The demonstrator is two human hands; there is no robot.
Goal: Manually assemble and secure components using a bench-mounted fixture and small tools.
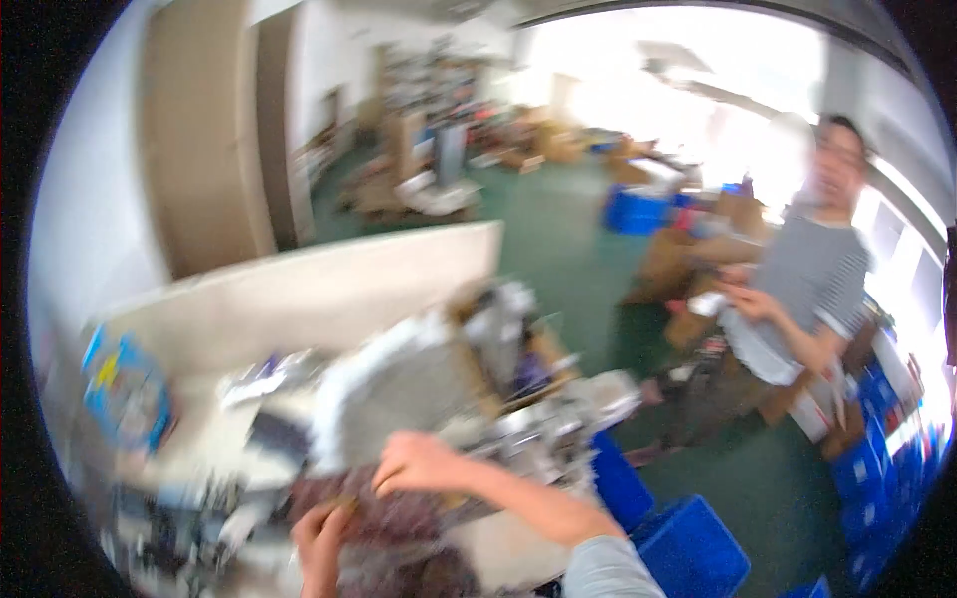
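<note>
My left hand (pixel 319 543) is at the lower middle, its thumb and fingers pinched together. A small yellowish spot shows at its fingertips, too smeared to name. Just to the right and a little farther off, my right hand (pixel 424 463) has its fingers bent down and closed; whatever they hold is hidden. Both hands are over a dark reddish-brown heap (pixel 399 518) on the worktable (pixel 214 439), its kind lost in the blur. More of this dark stuff (pixel 424 573) lies nearer to me.
A white-edged grey bundle (pixel 399 384) and an open cardboard box (pixel 488 379) lie beyond my hands. A round blue-rimmed object (pixel 125 394) stands at left. Blue bins (pixel 698 553) sit right of the table. Another person (pixel 807 269) stands at right, hands together.
</note>
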